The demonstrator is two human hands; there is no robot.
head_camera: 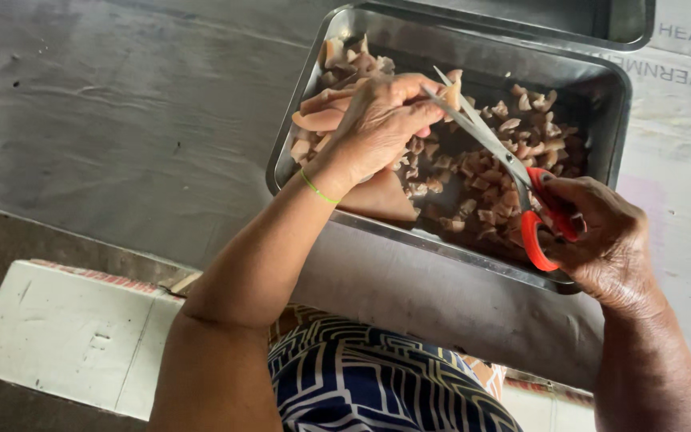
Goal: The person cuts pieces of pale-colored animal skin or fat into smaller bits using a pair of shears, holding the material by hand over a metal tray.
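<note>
My left hand (381, 120) grips a pale strip of meat (451, 90) over a rectangular steel tray (613, 120). My right hand (601, 236) works red-handled scissors (513, 172), its fingers through the loops. The open blades point up and left and straddle the strip just past my left fingertips. Many small brownish cut pieces of meat (481, 180) fill the tray, with larger uncut slabs (321, 118) at its left end under my left hand. A thin green band circles my left wrist.
The tray sits on a grey metal-topped table (121, 120). A second steel tray (629, 20) lies behind it at the top. Printed white sacking (681, 160) covers the table's right side. A white block (65, 336) stands below the table's edge, beside my patterned skirt.
</note>
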